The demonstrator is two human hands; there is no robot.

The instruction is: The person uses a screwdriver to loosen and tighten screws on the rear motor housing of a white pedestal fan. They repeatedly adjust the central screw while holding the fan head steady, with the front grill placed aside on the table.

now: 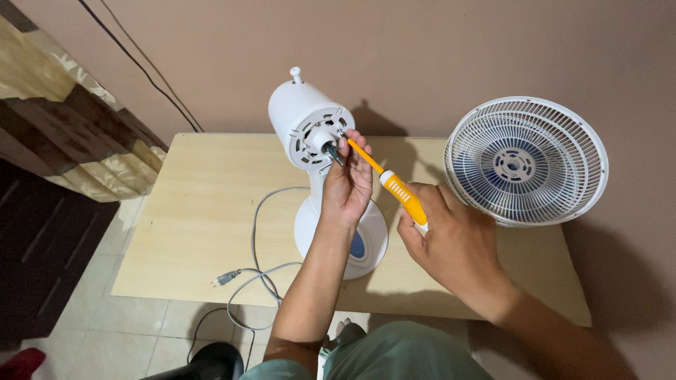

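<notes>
Two hands: both were at the stripped fan head.
Left hand (346, 184): fingers pinched around the dark motor shaft (332, 150), steadying it.
Right hand (451, 243): clenched on the handle of an orange screwdriver (394, 187), its tip touching the white motor housing (310, 127) just beside the shaft.
Fan body: upright on its round base (370, 246) on the pale wooden table (197, 218), cord (257, 274) trailing off the near edge.
Done: the grille set with blue blades (524, 162) was already off, propped at the table's right against the wall.
Left: judging by the tip's place, the housing front remained attached and was being worked on.
</notes>
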